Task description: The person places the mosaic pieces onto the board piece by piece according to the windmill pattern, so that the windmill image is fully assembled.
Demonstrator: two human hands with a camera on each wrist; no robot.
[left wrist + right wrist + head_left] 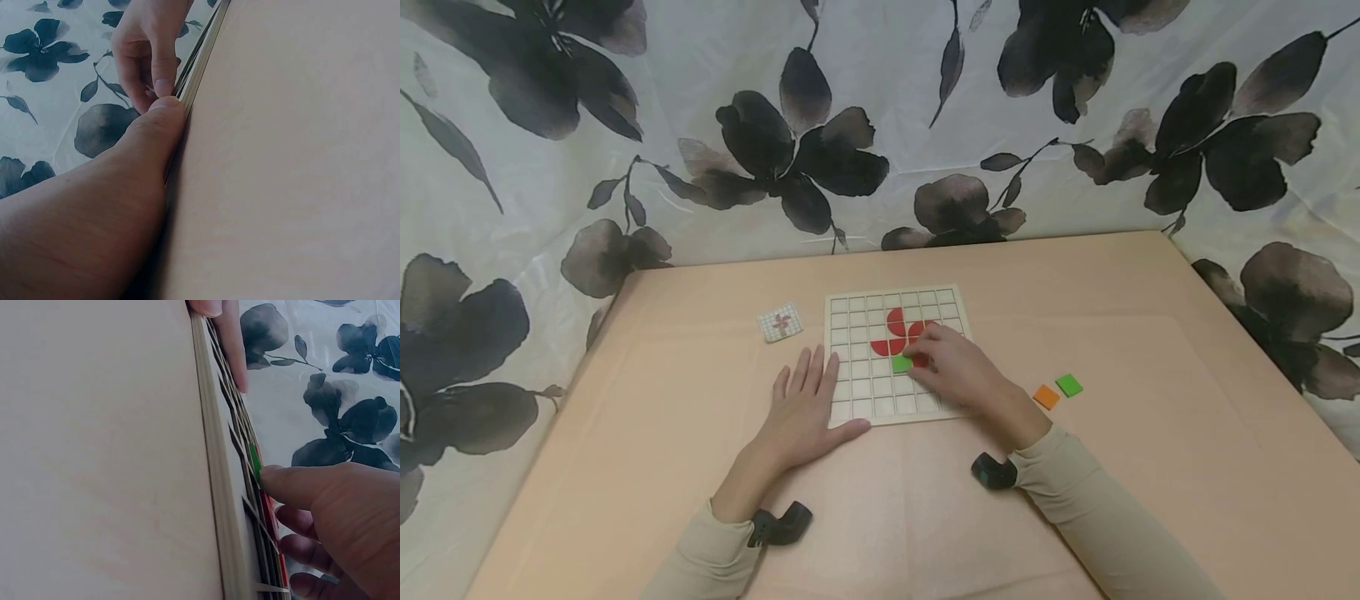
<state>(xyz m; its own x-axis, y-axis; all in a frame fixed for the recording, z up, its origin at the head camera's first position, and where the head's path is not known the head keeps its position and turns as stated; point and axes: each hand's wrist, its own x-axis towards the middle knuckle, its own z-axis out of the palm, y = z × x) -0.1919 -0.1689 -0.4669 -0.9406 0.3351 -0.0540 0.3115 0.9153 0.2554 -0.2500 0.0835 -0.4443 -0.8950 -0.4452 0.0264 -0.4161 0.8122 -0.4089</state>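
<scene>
A pale square grid board [865, 387] lies on the table, with several red rounded pieces [896, 321] in its cells. My right hand [958, 367] reaches over the board and holds a green square tile [901, 363] at its fingertips, just below the red pieces. In the right wrist view the thumb touches the green tile [255, 461] at board level, the other fingers bent beneath. Part of the red pieces is hidden by this hand. My left hand [805, 408] rests with spread fingers along the board's left edge, its thumb [165, 106] at the near edge.
Left of the board lies a small gridded card [780, 322] with a red pattern. An orange tile [1047, 397] and another green tile [1069, 385] lie on the table [1150, 467] near my right forearm. A floral cloth [925, 125] hangs behind the table.
</scene>
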